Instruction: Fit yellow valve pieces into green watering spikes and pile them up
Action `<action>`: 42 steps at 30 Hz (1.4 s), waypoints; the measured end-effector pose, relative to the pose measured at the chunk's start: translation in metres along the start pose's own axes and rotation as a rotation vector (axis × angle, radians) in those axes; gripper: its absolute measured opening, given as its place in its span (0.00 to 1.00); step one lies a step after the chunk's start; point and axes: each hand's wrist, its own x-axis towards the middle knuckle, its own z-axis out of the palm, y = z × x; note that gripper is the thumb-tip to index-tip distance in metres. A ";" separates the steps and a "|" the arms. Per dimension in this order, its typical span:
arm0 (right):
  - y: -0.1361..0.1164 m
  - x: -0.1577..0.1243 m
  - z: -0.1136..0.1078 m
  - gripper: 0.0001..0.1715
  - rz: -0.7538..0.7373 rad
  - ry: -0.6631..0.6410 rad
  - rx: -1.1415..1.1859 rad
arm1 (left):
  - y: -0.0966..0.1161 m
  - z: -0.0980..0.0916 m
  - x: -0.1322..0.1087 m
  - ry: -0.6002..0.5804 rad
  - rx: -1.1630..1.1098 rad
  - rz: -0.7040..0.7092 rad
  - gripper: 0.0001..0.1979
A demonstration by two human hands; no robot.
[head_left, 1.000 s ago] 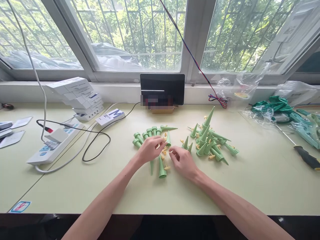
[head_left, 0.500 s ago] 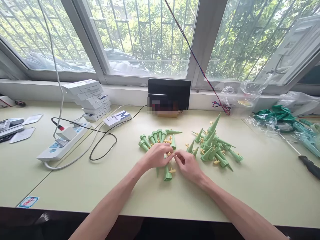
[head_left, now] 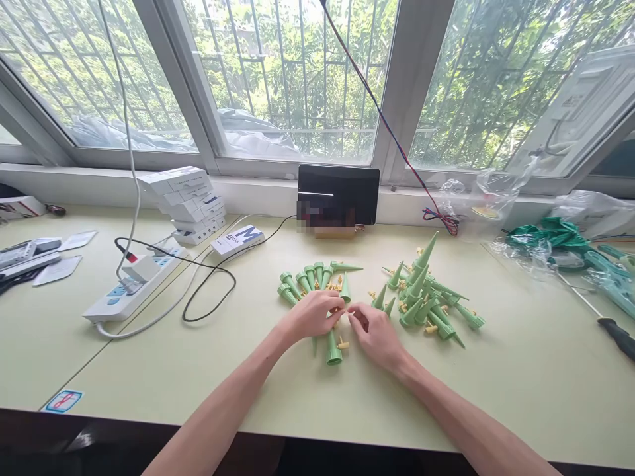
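Observation:
My left hand [head_left: 313,313] and my right hand [head_left: 374,330] meet at the middle of the pale green table [head_left: 278,390], fingertips almost touching. Both are curled in a pinch over small yellow parts [head_left: 342,344]; what each holds is too small to name. Under and beyond my left hand lies a fan of green plastic cone spikes [head_left: 310,277], and one spike [head_left: 333,349] lies just below my fingers. A larger heap of green spikes [head_left: 426,297] with more yellow bits sits right of my right hand.
A black screen [head_left: 338,195] stands against the windowsill. At left are a white power strip [head_left: 133,281] with a black cable [head_left: 211,284], stacked white boxes [head_left: 183,201] and papers. At right lie plastic bags [head_left: 540,238] with green parts and a screwdriver [head_left: 612,327].
My hands have drawn together from a small gap to nearly touching. The camera has shifted, so the whole scene sits a little lower and further right in view.

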 end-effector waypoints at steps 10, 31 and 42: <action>-0.005 -0.001 -0.002 0.14 0.034 0.027 0.035 | 0.002 0.000 0.001 0.090 -0.064 -0.055 0.12; -0.009 -0.002 -0.004 0.17 0.136 -0.006 0.413 | 0.017 0.010 0.006 0.246 -0.416 -0.169 0.12; -0.012 -0.005 -0.002 0.20 0.147 0.000 0.422 | 0.014 0.012 0.006 0.244 -0.345 -0.149 0.16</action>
